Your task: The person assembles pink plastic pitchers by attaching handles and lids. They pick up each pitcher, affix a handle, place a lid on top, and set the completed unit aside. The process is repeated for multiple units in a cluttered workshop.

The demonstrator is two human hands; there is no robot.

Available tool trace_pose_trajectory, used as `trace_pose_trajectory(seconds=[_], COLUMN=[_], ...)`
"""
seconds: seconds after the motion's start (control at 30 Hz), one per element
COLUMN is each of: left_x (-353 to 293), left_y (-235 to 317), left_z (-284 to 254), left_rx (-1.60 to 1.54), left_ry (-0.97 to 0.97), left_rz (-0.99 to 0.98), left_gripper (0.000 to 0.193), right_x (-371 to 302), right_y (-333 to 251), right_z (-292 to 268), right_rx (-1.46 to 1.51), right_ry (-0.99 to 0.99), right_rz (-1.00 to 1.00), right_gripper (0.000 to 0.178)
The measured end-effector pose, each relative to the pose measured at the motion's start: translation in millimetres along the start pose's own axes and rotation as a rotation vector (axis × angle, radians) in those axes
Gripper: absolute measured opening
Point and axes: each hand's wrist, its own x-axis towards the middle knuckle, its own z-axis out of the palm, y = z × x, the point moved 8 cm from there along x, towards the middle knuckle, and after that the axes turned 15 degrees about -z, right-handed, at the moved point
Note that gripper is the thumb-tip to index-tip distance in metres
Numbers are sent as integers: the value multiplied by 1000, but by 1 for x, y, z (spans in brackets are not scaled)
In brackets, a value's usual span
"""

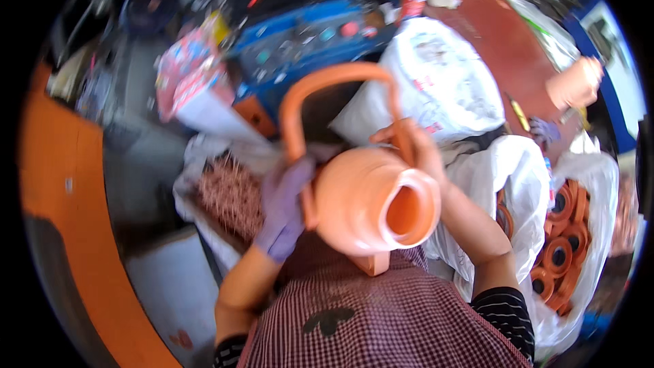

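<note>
An orange plastic jug (351,197) is held in front of my checked apron, its round, ribbed mouth tilted up and toward the lower right. A large loop handle (334,73) arches away from it at the far side. A short grip or spout juts from its near side. My left hand (283,208), in a purple glove, is closed on the jug's left side by the handle's end; its fingertips are partly hidden. My bare right hand (419,150) curls round the right side, at the handle's other end. Motion blurs the picture somewhat.
An open bag of pinkish small parts (231,194) lies to the left. On the right, white plastic bags (599,184) hold several orange rings (558,257). Beyond are a full white sack (436,71), a blue machine or case (272,61) and a reddish tabletop (484,20).
</note>
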Motion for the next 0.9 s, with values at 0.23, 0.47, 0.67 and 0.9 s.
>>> trace_pose_trajectory(seconds=[0.23, 0.47, 0.67, 0.9], left_x=[-8, 34, 80, 55], left_y=[62, 96, 39, -88], left_z=[-28, 25, -20, -68], left_rx=[-279, 18, 398, 634], left_ry=[-110, -53, 269, 201], left_rz=[324, 524, 240, -160], left_gripper=[53, 48, 32, 21], right_x=[-67, -48, -28, 80], right_y=[-27, -102, -194, -283], right_z=[38, -12, -156, -288], right_rx=[-349, -965, -1147, -1554], right_ry=[-782, -179, 482, 716], right_rz=[119, -777, -802, -616], right_gripper=[52, 26, 22, 38])
